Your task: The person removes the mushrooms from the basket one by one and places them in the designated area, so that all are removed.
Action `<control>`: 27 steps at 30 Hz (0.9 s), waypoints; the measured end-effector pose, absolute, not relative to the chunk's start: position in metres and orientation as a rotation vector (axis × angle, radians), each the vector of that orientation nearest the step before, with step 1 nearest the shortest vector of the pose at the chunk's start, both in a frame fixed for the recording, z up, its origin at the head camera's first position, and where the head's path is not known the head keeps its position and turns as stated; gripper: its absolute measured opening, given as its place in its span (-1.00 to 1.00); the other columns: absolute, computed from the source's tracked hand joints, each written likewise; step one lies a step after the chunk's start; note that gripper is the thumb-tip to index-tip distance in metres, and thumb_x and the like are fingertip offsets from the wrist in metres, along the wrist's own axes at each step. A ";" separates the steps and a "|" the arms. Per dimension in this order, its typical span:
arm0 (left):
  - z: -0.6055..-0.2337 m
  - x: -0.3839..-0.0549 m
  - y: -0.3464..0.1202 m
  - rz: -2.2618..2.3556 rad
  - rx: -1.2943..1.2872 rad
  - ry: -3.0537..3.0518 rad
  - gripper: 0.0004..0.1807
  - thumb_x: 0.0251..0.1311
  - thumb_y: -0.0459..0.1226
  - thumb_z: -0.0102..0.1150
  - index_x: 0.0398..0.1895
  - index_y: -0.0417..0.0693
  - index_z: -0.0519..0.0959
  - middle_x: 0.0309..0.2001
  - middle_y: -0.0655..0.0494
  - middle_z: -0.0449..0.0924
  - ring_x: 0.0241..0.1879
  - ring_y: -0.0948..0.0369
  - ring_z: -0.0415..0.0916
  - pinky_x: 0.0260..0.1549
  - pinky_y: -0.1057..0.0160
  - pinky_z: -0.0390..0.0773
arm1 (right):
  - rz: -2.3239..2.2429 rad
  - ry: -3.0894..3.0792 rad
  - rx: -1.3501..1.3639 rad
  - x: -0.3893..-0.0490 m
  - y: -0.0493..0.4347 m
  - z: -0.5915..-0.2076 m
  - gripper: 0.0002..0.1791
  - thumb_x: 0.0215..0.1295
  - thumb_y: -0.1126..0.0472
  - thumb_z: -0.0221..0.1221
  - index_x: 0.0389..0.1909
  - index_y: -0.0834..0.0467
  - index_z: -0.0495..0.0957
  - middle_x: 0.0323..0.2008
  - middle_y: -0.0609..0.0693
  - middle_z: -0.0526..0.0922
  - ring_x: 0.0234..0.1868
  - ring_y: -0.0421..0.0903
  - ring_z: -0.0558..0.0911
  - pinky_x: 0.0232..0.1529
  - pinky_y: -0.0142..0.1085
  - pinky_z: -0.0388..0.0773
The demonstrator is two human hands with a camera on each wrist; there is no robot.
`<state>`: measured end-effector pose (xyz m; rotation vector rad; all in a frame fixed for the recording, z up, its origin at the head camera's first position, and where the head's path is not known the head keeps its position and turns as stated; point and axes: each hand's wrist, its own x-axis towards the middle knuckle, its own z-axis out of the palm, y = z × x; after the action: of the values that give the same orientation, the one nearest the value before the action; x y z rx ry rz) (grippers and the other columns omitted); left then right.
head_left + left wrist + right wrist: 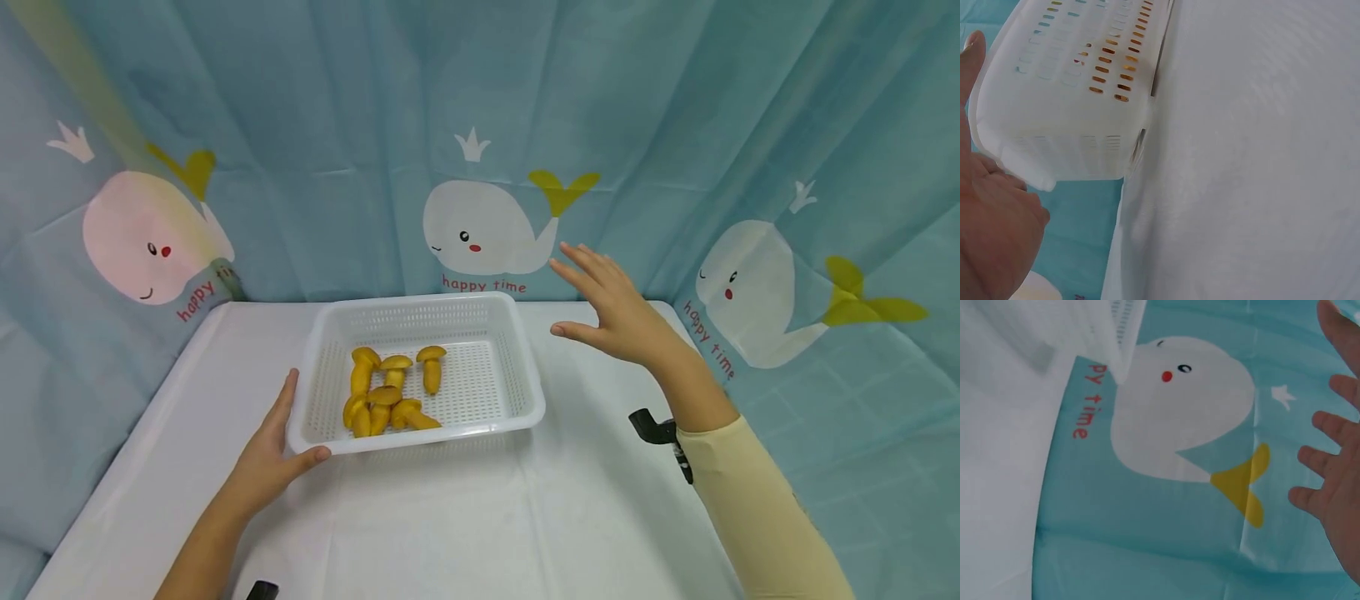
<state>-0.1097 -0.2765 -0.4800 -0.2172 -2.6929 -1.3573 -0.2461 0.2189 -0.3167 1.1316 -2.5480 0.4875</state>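
A white perforated plastic basket (pixel 480 429) stands on the white-covered table, with several yellow-brown mushrooms (pixel 385 396) inside, mostly in its left half. My left hand (pixel 258 467) is at the basket's near left corner. Its thumb reaches along the near rim while the index finger extends beside the left side. In the left wrist view, the left hand (pixel 1000 231) is against the rim and some fingers are partly hidden. To the right of the basket, my right hand (pixel 618 312) is raised with fingers spread, apart from it and holding nothing. The right wrist view shows the right hand (pixel 1341 494) likewise.
A white cloth (pixel 450 517) covers the table. Blue curtains (pixel 337 167) printed with whales hang behind the table and along both sides. A black strap mount (pixel 654 427) is on the right wrist. Part of another black mount (pixel 262 591) shows near the left forearm.
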 end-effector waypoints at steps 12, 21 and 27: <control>-0.491 -0.109 -0.280 -1.410 -0.279 -2.626 0.34 0.07 -0.30 0.54 0.66 0.42 -0.28 0.68 0.24 -0.32 0.62 0.37 -0.30 0.22 0.75 -0.02 | 0.606 -2.625 1.195 -0.271 0.176 -0.287 -0.04 0.29 -0.15 0.38 0.62 -0.13 0.11 0.63 -0.14 0.06 0.62 0.01 0.07 0.56 0.21 0.08; -0.489 -0.108 -0.278 -1.432 -0.290 -2.601 0.30 0.09 -0.34 0.52 0.67 0.40 -0.23 0.68 0.28 -0.28 0.52 0.65 -0.28 0.23 0.75 0.02 | 0.639 -2.602 1.329 -0.288 0.143 -0.272 -0.11 0.34 -0.17 0.33 0.59 -0.03 0.19 0.59 -0.11 0.18 0.59 -0.09 0.15 0.58 0.04 0.13; -0.491 -0.106 -0.278 -1.451 -0.274 -2.609 0.29 0.10 -0.34 0.52 0.67 0.39 -0.23 0.68 0.29 -0.29 0.54 0.60 -0.28 0.22 0.76 0.03 | 0.678 -2.622 1.375 -0.298 0.123 -0.275 -0.14 0.34 -0.11 0.35 0.57 0.02 0.23 0.57 -0.12 0.23 0.59 -0.11 0.15 0.58 -0.08 0.17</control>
<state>-0.1064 -0.2777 -0.4909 -0.2739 -2.6088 -1.4505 -0.2979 0.1227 -0.2746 1.3746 -2.6220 0.6782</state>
